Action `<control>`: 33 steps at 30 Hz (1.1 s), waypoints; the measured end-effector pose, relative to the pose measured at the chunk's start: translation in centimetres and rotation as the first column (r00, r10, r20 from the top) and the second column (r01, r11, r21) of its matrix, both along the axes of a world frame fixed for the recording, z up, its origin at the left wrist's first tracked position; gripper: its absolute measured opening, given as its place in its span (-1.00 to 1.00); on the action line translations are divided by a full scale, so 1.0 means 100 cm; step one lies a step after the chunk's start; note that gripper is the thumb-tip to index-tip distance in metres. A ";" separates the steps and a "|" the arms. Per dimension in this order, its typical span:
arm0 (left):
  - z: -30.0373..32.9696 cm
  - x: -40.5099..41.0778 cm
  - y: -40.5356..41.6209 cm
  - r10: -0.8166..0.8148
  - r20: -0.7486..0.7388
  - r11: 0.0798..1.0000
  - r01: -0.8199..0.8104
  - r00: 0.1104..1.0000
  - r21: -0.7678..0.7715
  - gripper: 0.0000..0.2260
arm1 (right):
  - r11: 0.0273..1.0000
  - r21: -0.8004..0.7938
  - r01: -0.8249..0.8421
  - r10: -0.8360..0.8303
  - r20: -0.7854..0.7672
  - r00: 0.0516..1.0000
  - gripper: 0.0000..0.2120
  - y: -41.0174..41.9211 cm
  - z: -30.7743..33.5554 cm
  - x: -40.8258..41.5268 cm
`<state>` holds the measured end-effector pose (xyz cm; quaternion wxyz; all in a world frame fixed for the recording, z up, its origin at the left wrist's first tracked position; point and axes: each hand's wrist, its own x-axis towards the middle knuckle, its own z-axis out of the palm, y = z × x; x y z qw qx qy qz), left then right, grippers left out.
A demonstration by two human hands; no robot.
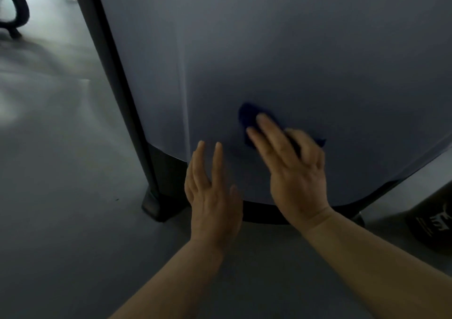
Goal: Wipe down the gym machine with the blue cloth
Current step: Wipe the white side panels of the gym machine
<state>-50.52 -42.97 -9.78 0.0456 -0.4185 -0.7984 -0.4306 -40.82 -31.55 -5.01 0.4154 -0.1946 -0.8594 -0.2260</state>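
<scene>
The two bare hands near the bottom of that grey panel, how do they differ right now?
The right hand presses a dark blue cloth flat against the pale grey machine panel; the left hand holds nothing. The right hand reaches higher up the panel and looks motion-blurred; the left hand sits lower, near the panel's black bottom edge, and looks sharper. Both have straight, spread fingers and bare forearms.

The gym machine's panel (293, 49) looked smooth and matt, edged in a dark frame (115, 74). The blue cloth (247, 118) seemed soft fabric. The floor (61, 147) showed a faint sheen.
</scene>
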 end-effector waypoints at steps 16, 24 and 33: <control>0.016 -0.032 -0.010 -0.028 0.368 0.963 -0.073 0.929 0.259 -0.38 | 0.999 0.000 0.038 -0.038 -0.012 0.999 -0.56 -0.030 0.016 -0.062; 0.019 -0.051 -0.015 -0.064 0.322 0.956 -0.034 0.944 0.290 -0.32 | 0.996 -0.009 0.088 -0.087 0.027 0.996 -0.48 -0.037 0.026 -0.062; 0.024 -0.055 -0.013 -0.024 0.410 0.948 -0.110 0.912 0.299 -0.46 | 0.993 0.116 0.019 -0.045 0.226 0.973 -0.46 -0.042 0.031 -0.081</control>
